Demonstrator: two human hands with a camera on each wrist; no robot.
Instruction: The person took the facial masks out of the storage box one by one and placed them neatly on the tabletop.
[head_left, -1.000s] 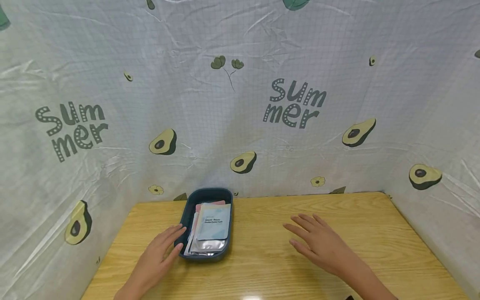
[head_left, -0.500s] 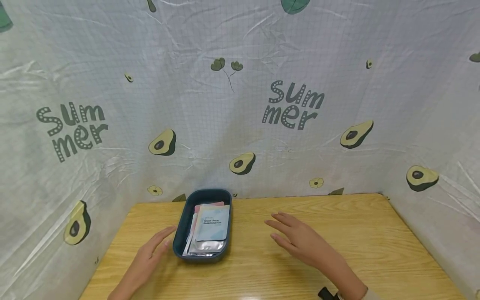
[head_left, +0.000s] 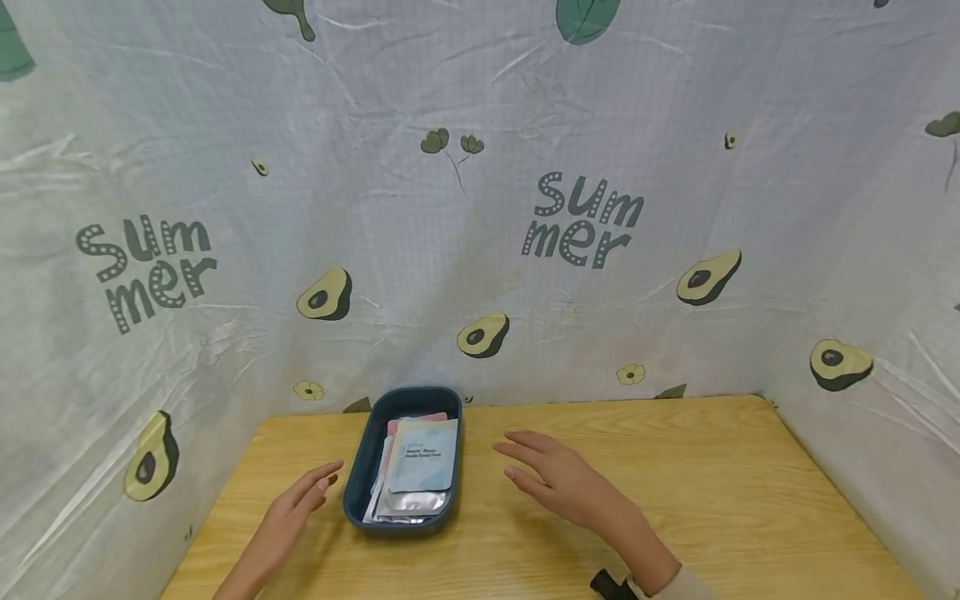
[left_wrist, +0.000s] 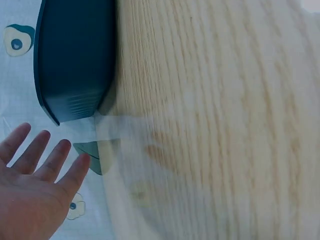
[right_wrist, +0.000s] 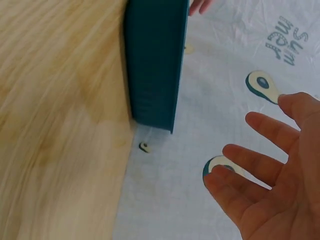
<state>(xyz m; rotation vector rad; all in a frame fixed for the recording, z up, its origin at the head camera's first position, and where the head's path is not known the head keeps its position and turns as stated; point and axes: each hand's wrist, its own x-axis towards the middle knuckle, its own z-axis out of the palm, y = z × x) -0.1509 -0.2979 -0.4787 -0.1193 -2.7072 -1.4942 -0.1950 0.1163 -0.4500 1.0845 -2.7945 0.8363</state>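
A dark blue plastic basket stands on the wooden table, left of the middle. Flat packets lie stacked in it; the top one is a light blue sachet with printed text, over silver and pink ones. To the basket's left hovers my left hand, fingers extended and holding nothing. My right hand is in the air to its right, apart from it, with its fingers spread. Both wrist views show the basket's outer side, with the left palm and right palm bare.
The wooden table reaches back to a white curtain printed with avocados and lettering, which also hangs at both sides. A black strap or device shows at the right wrist.
My left hand has drawn back a little to the left from the basket's rim. The right hand has moved left, closer to the basket. Basket and packets stay in place.
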